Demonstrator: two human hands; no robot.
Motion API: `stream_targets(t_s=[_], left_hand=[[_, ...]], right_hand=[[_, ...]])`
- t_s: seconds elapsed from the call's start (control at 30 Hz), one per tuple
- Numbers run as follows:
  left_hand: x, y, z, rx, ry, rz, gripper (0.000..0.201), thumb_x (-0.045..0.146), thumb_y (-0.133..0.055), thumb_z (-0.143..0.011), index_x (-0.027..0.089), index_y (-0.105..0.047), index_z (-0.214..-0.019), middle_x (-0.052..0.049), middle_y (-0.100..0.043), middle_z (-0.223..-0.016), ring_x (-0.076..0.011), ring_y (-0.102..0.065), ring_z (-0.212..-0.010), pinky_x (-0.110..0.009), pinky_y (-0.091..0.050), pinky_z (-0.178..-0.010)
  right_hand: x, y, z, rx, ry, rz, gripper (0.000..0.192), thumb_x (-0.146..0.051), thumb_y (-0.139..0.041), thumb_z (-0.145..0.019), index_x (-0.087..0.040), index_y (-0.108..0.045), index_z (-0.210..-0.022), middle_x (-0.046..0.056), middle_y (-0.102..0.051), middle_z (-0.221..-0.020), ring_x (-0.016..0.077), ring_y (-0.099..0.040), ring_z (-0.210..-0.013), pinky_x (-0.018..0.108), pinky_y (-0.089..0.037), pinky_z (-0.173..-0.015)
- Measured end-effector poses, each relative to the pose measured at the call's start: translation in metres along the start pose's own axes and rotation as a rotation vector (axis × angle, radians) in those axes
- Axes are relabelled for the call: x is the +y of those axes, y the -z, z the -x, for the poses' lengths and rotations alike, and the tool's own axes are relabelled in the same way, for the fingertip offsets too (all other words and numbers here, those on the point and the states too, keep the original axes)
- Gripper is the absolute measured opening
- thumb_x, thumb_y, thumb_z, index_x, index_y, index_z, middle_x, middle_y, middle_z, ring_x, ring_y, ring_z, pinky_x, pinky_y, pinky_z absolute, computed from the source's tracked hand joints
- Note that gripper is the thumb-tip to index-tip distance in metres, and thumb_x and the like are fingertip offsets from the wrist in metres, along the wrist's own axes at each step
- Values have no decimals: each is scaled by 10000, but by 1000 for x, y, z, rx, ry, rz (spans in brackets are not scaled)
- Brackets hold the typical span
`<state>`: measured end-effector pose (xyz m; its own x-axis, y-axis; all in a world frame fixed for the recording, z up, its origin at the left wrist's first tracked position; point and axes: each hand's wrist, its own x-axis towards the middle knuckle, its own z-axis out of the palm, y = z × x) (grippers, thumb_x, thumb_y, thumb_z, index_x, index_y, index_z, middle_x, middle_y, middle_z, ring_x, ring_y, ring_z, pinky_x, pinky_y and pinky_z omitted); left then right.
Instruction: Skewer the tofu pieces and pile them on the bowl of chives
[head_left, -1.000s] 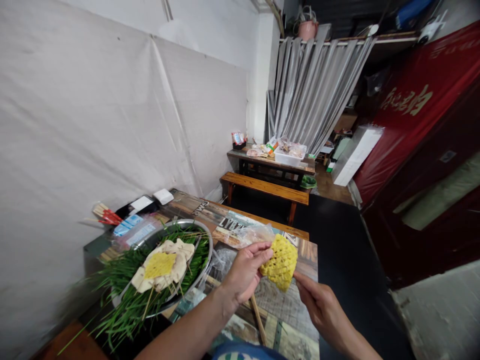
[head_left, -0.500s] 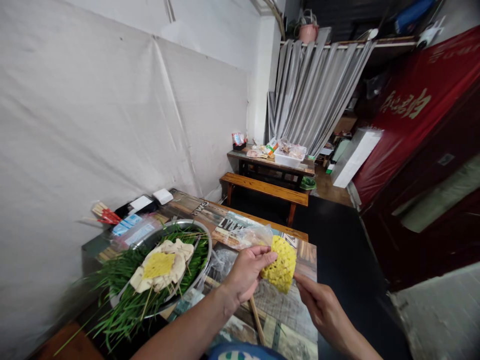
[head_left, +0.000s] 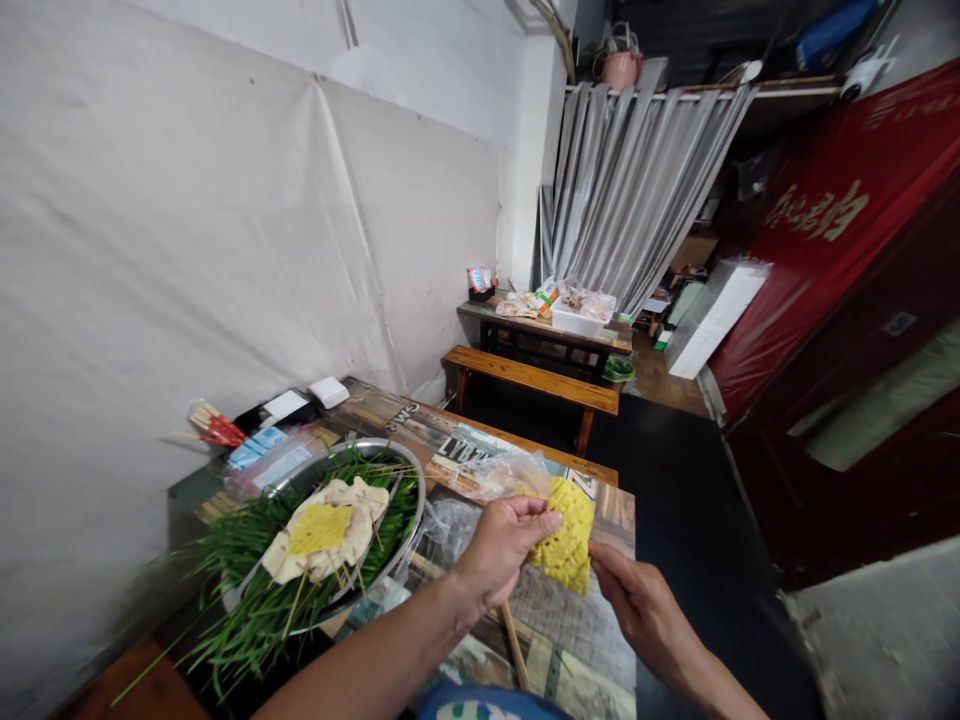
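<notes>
— What is the left hand (head_left: 501, 550) doing?

— It pinches a yellow lattice sheet (head_left: 564, 535) by its left edge, thumb on top and fingers curled under, above the near end of the table (head_left: 577, 640).

— And the right hand (head_left: 643, 610)?

— It comes up from below on the right, fingers drawn together on the lower right edge of the same sheet. So the sheet hangs between the two hands, held in the air and tilted a little, clear of the tabletop.

— Is there a stick involved?

— A thin wooden skewer (head_left: 514, 645) runs down and toward the person from under the left hand. Whether it passes through the sheet I cannot tell; the hand hides that part.

— What lies to the left?

— A round metal basin (head_left: 411, 525) full of long green chives (head_left: 247, 600). On the greens lie pale flat pieces (head_left: 352, 530) with another yellow lattice sheet on top, and skewer ends stick out from under them.

— Anything between the basin and the hands?

— Crumpled clear plastic bags (head_left: 495, 470), just beyond the left hand on the table.

— And farther back?

— At the table's far left corner, near the white tarp wall (head_left: 187, 220), a bundle of red-tipped sticks (head_left: 214, 428) and some small packets (head_left: 259, 445). Well apart, across the room, stands a wooden bench (head_left: 529, 375).
</notes>
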<state>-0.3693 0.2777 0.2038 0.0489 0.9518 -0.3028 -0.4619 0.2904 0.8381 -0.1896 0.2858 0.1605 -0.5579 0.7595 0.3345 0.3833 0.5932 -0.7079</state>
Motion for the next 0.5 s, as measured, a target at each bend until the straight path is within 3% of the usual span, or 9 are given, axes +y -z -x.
stream_targets(t_s=[0.1, 0.3, 0.5], left_hand=[[-1, 0, -1, 16, 9, 1, 324, 331, -782, -512, 101, -657, -702, -44, -649, -646, -119, -567, -572, -235, -425, -604], [6, 0, 4, -98, -15, 122, 341, 382, -717, -614, 114, -681, -821, -79, -671, -753, -159, -608, -706, -286, -448, -733], [8, 1, 7, -6, -56, 95, 397, 423, -744, -552, 117, -691, -799, -76, -674, -734, -176, -609, -718, -289, -455, -718]], right_hand=[[1, 1, -2, -13, -7, 5, 269, -233, -344, -906, -139, -575, -1008, 28, -627, -674, 119, -580, -546, 189, -443, -533], [0, 12, -8, -52, -11, 22, 265, -220, -335, -903, -158, -573, -1001, 39, -634, -733, 134, -609, -617, 207, -463, -602], [-5, 16, -12, -95, 12, 56, 301, -235, -322, -907, -156, -590, -1018, 37, -636, -685, 145, -608, -595, 234, -474, -638]])
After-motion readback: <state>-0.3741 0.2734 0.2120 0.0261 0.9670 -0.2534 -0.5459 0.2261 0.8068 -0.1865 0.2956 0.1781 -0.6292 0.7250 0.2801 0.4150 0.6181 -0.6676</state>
